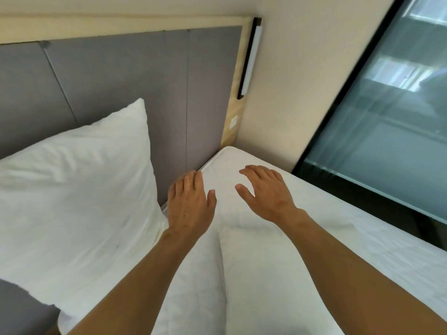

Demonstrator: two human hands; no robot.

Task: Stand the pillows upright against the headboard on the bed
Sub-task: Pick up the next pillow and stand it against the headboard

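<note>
A white pillow (79, 189) leans upright against the grey padded headboard (116, 88) on the left. A second white pillow (263, 274) lies flat on the bed (362, 238) below and between my arms. My left hand (191, 204) hovers open just right of the upright pillow, near the headboard's foot. My right hand (266, 189) is also open with fingers spread, over the bare mattress corner. Neither hand holds anything.
A cream wall (302, 81) with a slim wall lamp (251, 59) closes the corner right of the headboard. A dark-framed frosted glass panel (387, 129) runs along the bed's right side. A wall switch (233, 122) sits on the wooden headboard frame.
</note>
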